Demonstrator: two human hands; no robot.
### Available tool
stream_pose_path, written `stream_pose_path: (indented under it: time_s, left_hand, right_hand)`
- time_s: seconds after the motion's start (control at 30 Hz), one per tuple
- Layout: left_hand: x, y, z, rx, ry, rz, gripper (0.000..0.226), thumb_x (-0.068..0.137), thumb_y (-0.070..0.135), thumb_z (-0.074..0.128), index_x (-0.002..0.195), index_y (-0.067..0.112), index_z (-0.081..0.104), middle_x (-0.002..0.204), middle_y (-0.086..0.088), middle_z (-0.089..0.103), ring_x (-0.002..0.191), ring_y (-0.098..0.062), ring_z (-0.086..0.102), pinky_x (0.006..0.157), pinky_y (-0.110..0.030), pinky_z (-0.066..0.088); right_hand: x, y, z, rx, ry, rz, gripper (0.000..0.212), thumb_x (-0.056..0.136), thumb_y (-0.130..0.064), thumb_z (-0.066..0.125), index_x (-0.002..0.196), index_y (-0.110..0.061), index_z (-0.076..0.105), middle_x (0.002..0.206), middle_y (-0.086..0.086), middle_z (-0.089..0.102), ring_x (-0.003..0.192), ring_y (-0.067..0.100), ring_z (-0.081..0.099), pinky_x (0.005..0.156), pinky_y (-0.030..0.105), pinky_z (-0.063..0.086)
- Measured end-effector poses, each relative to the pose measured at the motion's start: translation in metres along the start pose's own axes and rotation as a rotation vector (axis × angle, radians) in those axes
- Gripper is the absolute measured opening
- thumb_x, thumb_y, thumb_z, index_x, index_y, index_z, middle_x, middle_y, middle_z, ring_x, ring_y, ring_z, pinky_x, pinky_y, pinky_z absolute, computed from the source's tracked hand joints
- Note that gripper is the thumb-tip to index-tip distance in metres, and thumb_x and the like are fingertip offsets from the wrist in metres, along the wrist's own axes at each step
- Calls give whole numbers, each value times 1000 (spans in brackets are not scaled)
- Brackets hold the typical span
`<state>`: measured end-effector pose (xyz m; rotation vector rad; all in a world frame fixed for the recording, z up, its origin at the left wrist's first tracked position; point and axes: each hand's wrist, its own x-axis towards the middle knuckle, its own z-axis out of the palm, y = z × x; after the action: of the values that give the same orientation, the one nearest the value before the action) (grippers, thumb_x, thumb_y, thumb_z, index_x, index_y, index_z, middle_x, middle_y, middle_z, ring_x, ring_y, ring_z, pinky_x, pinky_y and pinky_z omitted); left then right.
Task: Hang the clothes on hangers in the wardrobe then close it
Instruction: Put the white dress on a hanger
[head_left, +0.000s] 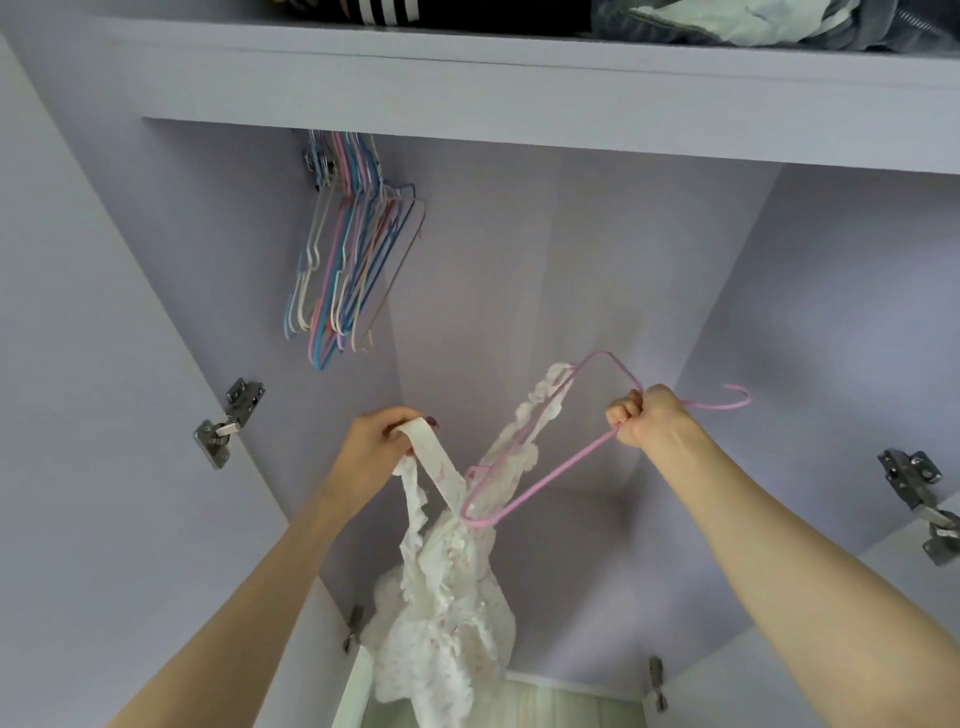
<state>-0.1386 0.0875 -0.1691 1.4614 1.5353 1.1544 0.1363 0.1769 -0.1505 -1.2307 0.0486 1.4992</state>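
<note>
Two hands are working in front of the open wardrobe (519, 249) now: my right hand (641, 415) is gripping the pink hanger (550, 480) in a closed fist near its neck, hook pointing off to the right, and my left hand (387, 439) is pinching one strap (441, 473) of the white dress (441, 613). The dress is hanging between my arms, low in the opening, its other ruffled strap already lying over the hanger's far shoulder. It is looking light, soft and floppy to me, so I am judging the strap the best place to hold; the frills would just bunch and slip. The hanger is looking thin and springy, likely to twist unless held by the neck. Both my forearms are reaching up and forward, wrists raised, hanger tilted down toward the dress. The spare hangers (348, 260) are crowding the top left.
</note>
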Motion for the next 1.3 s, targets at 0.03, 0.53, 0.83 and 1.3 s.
stream_pose_path:
  time_s: [0.03,0.53,0.83,1.3]
  left_hand:
    - [-2,-2,-2,13,-22,7,49,79,-18,41,70,24,65,62,22,66,55,4,55,53,-12,42]
    - [-1,-12,9,167,-373,-14,42,75,-15,53,73,26,62,68,12,64,63,1,58,67,-16,46]
    - [-4,16,42,-68,-530,-115,28,94,0,43,94,20,62,96,1,64,83,-13,59,77,-24,50]
    - [-7,39,88,2,-705,17,9,90,-4,50,94,5,51,85,0,59,78,-1,60,78,-11,46]
  right_hand:
    - [0,1,2,27,14,-7,37,96,-13,21,59,-16,25,26,-3,13,18,12,11,30,8,9]
    - [-42,32,42,-89,-182,-16,40,100,-22,30,61,-15,30,31,-5,17,23,9,13,31,12,10]
    - [-39,11,49,-180,-170,-87,41,101,-22,37,62,-15,26,29,-5,18,21,9,13,31,9,11]
    - [-48,19,18,-924,-242,-263,9,90,-23,57,90,-13,59,77,-1,65,66,9,51,58,24,28]
